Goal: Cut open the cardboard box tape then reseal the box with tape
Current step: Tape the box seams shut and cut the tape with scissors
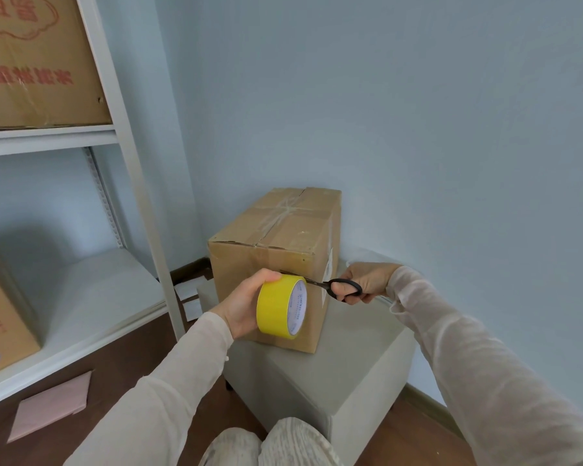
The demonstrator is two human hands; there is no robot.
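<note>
Head view: the cardboard box is seated on a stool. Before its near face, a yellow tape roll is gripped by the left hand, scissors by the right hand. No yellow tape is seen applied; resealing is judged outstanding

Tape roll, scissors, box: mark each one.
Tape roll (pixel 276 306): head view, yellow outer band.
Scissors (pixel 325 284): head view, where blades meet handles.
Box (pixel 300 227): head view, taped top face.
</note>
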